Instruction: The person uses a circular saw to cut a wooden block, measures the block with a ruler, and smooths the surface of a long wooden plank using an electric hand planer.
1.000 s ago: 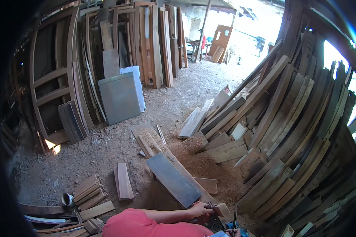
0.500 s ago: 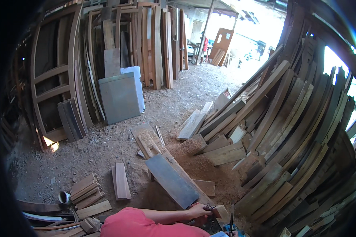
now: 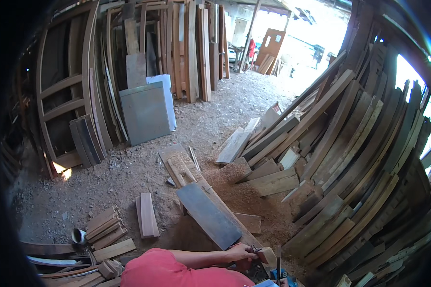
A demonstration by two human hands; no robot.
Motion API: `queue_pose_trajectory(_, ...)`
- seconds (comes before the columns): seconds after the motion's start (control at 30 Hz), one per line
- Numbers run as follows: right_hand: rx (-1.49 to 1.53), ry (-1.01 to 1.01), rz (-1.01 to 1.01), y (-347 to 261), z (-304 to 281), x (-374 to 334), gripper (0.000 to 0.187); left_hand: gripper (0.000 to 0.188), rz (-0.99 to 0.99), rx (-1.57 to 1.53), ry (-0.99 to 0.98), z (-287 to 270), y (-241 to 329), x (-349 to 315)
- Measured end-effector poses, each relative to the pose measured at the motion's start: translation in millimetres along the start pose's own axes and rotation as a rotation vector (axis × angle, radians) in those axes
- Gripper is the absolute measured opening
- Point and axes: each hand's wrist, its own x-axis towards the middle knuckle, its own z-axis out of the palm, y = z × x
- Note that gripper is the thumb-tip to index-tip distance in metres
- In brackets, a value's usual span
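My left hand (image 3: pixel 240 252) reaches in from a red sleeve at the lower edge. Its fingers are closed at a small dark metal part beside a reddish-brown piece (image 3: pixel 262 256); what exactly they hold I cannot make out. A pale wooden piece with a rounded end (image 3: pixel 271 258) lies just right of it. Of my right hand (image 3: pixel 284 282) only a sliver shows at the bottom edge, next to a blue tool (image 3: pixel 284 273) and a dark upright bar (image 3: pixel 278 265); its fingers are hidden. A flat grey board (image 3: pixel 208 215) lies on a long plank (image 3: pixel 246 236) ahead of my left hand.
Wood offcuts (image 3: pixel 105 229) and a white pipe piece (image 3: pixel 78 236) lie at lower left. Two short boards (image 3: pixel 147 215) lie nearer the plank. Many timbers (image 3: pixel 340 134) lean along the right. Door frames (image 3: pixel 64 91) and a grey panel (image 3: pixel 146 115) stand at the back left. Sawdust (image 3: pixel 254 201) covers the ground.
The view has shifted slightly. My left hand stays by the reddish-brown piece, its fingers a little differently placed. The grey board has not visibly moved on the plank.
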Motion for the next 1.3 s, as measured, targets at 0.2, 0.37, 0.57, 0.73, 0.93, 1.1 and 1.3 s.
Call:
queue_pose_trajectory(0.2, -0.016, 0.038, 0.027, 29.8, -2.1, 4.0, 0.026, 0.037, 0.065, 0.117, -0.015, 0.3, -7.7, 7.3)
queue_pose_trajectory(0.37, -0.027, 0.047, -0.048, 36.7, -1.5, 9.1, 0.024, 0.032, 0.098, 0.065, 0.02, 5.8, -22.0, 10.3)
queue_pose_trajectory(0.57, -0.156, 0.112, 0.081, 14.1, 3.8, 0.1, 0.021, 0.028, 0.148, -0.057, -0.009, 9.3, -35.2, 12.7)
queue_pose_trajectory(0.73, 0.015, 0.148, -0.03, 43.3, 8.3, -5.3, 0.017, 0.025, 0.173, -0.146, -0.071, 10.5, -46.8, 16.9)
queue_pose_trajectory(0.93, 0.101, 0.144, -0.143, 22.4, 15.5, -9.1, 0.018, 0.026, 0.117, -0.144, -0.09, 6.5, -30.9, 1.9)
queue_pose_trajectory(1.1, 0.274, 0.11, -0.076, 66.8, 12.1, -4.2, 0.023, 0.026, 0.088, 0.071, -0.004, -3.2, -19.0, -11.3)
queue_pose_trajectory(1.3, 0.269, 0.124, 0.001, 61.8, 6.1, -6.3, 0.032, 0.031, 0.202, 0.144, 0.013, -3.0, -28.0, -9.3)
